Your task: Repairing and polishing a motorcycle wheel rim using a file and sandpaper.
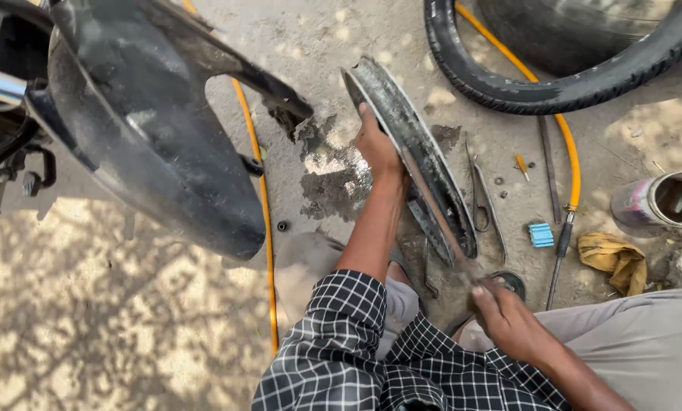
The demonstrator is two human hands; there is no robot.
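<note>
Here the left hand [375,148] reaches out at the end of a checked sleeve [341,335] and lies against the near side of a bare wheel rim [413,148], which stands on edge on the concrete ground [318,46] and leans a little; the fingers curl round the rim's edge and close on it, the thumb side toward the camera. The right hand [504,320] sits lower, close to the knee in grey trousers [638,335]; its fingers are folded tight about the end of a long metal lever [432,205], which runs up along the rim's channel toward the left hand; whether its far tip touches the rim's lip I cannot tell.

The rim stands in the middle of the view, beside a dark wet patch [333,179] on the ground; to its left hangs the black mudguard [150,129] of a motorbike, and a yellow hose [265,198] runs between them. To the right of the rim lie scissors [482,202], a thin rod [548,164], a small screwdriver [522,165], a little blue block [541,234] and a crumpled yellow rag [615,260]; a second stretch of yellow hose passes among them. A black tyre [554,84] rests at the top right, well apart from the rim; a tin can [661,199] lies on its side at the right edge.
</note>
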